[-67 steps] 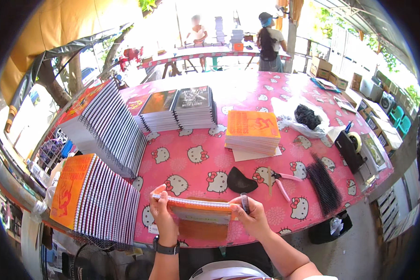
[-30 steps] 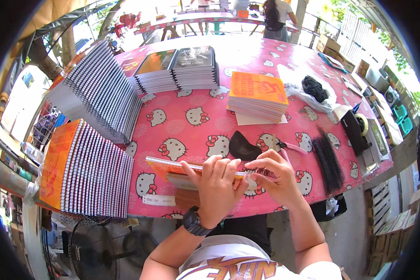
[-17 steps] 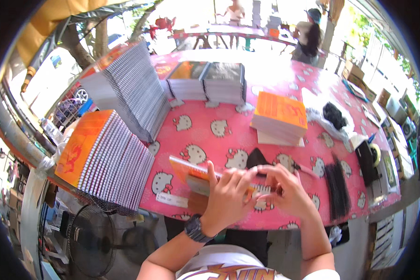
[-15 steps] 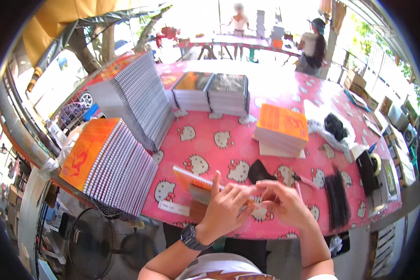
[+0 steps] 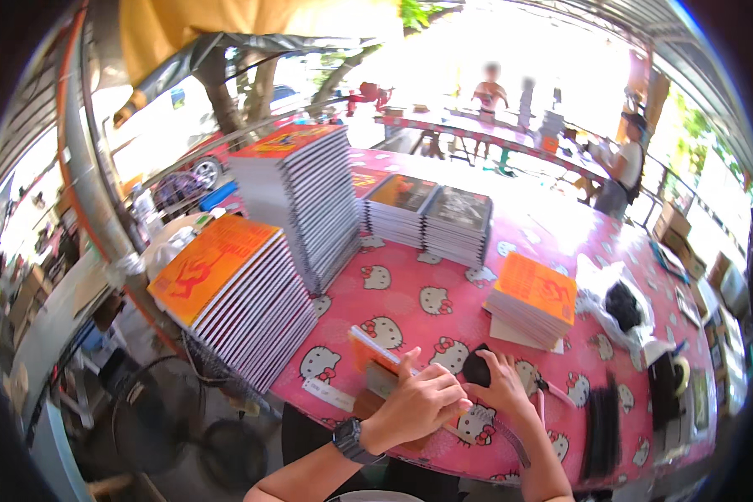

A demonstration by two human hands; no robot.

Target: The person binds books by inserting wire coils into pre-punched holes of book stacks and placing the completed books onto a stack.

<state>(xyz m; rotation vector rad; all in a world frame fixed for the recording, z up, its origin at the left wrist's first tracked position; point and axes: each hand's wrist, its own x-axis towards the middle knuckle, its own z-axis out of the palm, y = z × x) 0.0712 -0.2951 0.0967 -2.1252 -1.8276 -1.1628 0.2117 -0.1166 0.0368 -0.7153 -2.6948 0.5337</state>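
Observation:
An orange-covered book (image 5: 371, 351) stands on edge near the front of the table, against a brown wooden piece (image 5: 368, 405). My left hand (image 5: 422, 400), with a black watch on the wrist, is closed over the book's right end; the fingers hide most of that end. To its right, my right hand (image 5: 505, 383) has its thumb and fingers around a small black object (image 5: 476, 366) lying on the table; its kind cannot be made out. Pliers with pink handles (image 5: 556, 391) lie just beyond the right hand. A white paper strip (image 5: 328, 393) is left of the book.
Tall stacks of spiral-bound books (image 5: 234, 293) stand at the left, with black-covered stacks (image 5: 456, 224) behind. An orange book pile (image 5: 534, 294) sits right of centre. Black binding coils (image 5: 601, 431) and a plastic bag (image 5: 619, 305) lie at the right. Two people are at a far table (image 5: 510, 138).
My right hand has left my left hand's fingertips and moved onto the black object. The left hand stays at the book. The whole view has shifted.

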